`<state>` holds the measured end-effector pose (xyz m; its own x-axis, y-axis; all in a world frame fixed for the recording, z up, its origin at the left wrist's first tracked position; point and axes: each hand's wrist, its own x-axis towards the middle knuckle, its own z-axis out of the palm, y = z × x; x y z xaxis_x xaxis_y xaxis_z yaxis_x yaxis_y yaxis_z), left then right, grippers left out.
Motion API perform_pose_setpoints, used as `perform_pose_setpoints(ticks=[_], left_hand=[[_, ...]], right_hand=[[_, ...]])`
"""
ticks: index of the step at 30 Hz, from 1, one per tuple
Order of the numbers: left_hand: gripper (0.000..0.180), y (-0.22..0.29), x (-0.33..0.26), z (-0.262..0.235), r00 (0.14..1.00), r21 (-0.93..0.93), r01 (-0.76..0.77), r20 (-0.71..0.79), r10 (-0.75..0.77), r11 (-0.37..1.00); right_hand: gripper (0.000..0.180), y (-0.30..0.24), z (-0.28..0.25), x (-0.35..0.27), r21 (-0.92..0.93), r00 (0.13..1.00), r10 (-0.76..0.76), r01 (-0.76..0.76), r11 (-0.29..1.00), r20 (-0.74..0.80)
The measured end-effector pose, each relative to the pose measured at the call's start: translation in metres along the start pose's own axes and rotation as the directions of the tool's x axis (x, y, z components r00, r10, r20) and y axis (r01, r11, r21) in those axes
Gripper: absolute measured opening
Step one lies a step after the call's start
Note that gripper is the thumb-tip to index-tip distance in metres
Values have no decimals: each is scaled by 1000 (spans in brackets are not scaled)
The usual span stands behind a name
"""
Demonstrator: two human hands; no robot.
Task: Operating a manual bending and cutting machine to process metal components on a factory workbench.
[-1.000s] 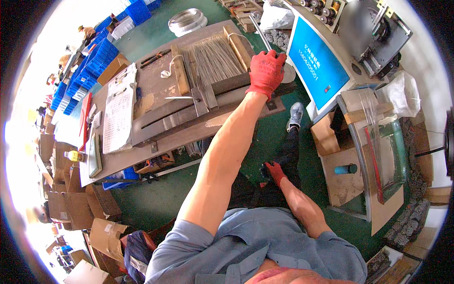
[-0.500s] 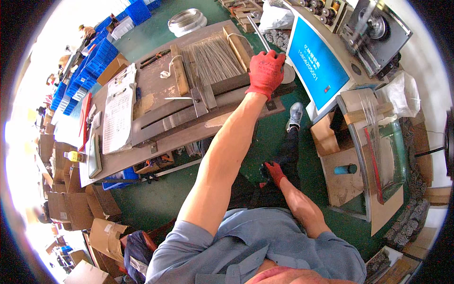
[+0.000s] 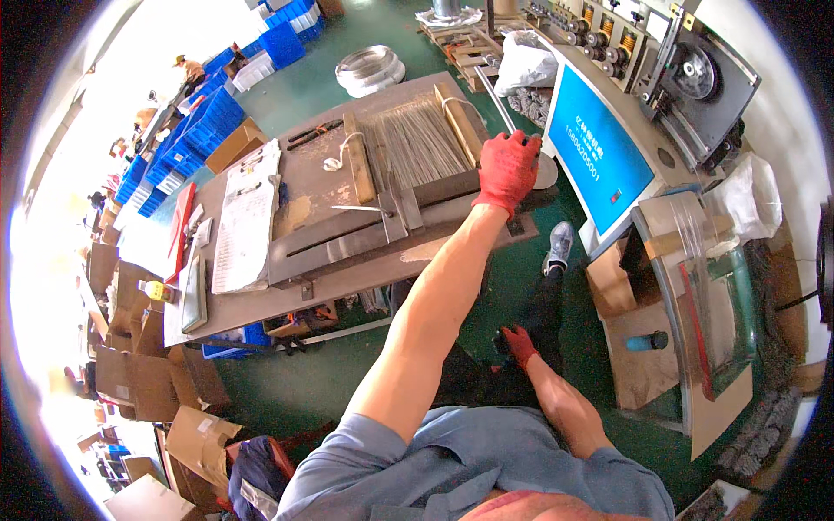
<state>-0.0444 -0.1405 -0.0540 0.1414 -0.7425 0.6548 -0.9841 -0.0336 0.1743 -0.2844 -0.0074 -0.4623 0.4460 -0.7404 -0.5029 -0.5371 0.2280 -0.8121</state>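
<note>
Upper centre, our red-gloved left hand (image 3: pixel 506 170) grips a thin grey metal rod (image 3: pixel 493 97) beside the brown steel counter (image 3: pixel 347 269), while our right hand (image 3: pixel 519 345), lower centre, hangs loosely curled, holding nothing.

Left hand (image 3: pixel 508 167) shifted slightly along the thin metal rod (image 3: pixel 495 97), view tipped a touch toward the machine (image 3: pixel 695 78)

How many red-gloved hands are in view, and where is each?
2. The left hand reaches out to the far right end of the metal workbench, beside the wire rods. The right hand hangs low by the person's leg.
</note>
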Motion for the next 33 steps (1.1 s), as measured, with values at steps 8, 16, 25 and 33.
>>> perform_pose_setpoints(ticks=[8, 16, 25, 33], left_hand=[[31, -1, -1, -1, 1000, 1, 2, 6, -2, 1000], [27, 2, 4, 2, 1000, -5, 15, -16, -15, 1000], [28, -3, -1, 3, 996, 43, -19, -84, 23, 999], [24, 5, 1, 7, 991, 80, -22, -126, 32, 997]], right_hand=[[44, 5, -5, -11, 115, 995, -96, 93, 989, 18], [60, 14, -6, 5, 122, 974, 190, -205, 971, 124], [60, -20, -15, -20, -16, 985, -43, 46, 999, 165], [49, 6, -1, -5, -8, 991, 136, -136, 991, 6]])
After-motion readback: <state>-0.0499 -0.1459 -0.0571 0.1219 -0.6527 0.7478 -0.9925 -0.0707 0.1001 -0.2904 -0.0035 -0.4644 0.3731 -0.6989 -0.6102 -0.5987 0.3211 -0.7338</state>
